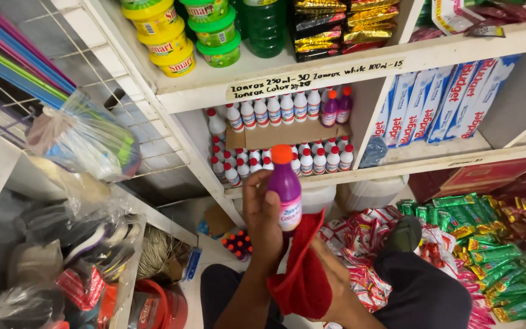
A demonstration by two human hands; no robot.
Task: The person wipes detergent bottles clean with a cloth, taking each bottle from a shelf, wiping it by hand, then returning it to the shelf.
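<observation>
Head view: the left hand grips a purple bottle with an orange cap upright, in front of the shelf of small white bottles. The right hand clutches a red cloth just beneath the bottle's base; the cloth covers most of its fingers.

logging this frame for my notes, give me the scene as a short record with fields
setting: shop shelving seen from above
left hand: holds a purple bottle with an orange cap, upright
right hand: holds a red cloth against the bottle's base
shelf: rows of small white bottles with red caps, plus two purple ones
upper shelf: yellow and green tubs
floor right: red and green sachets
</observation>
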